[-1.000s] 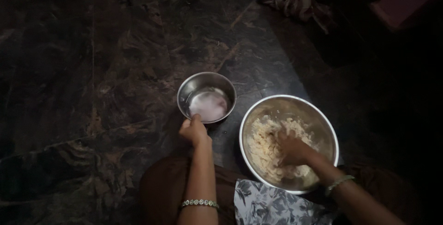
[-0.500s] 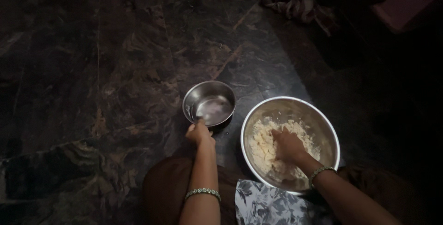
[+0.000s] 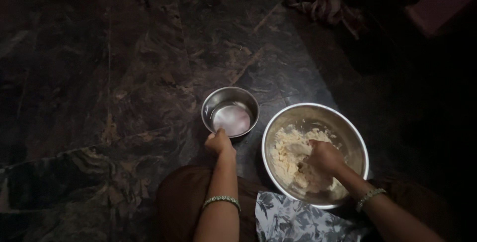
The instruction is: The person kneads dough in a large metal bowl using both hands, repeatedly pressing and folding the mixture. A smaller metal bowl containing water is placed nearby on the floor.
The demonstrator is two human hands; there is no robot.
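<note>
So the small bowl (image 3: 230, 111) was sat on the dark stone floor (image 3: 99, 98) just ahead of the left hand (image 3: 219, 142), whose fingers were curled over the near rim, and it was parked just left of the big bowl (image 3: 315, 153), not quite touching. The right hand (image 3: 325, 156) was buried in the pale dough (image 3: 293, 160) inside the big bowl, fingers bent into it. Round bowls, so no long axis; each hand was nearest its own.

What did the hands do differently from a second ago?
Little changed. The right hand shifted slightly within the dough, still pressing it in the big steel bowl. The left hand stayed on the near rim of the small steel bowl, which holds liquid. Both bowls kept their places.
</note>
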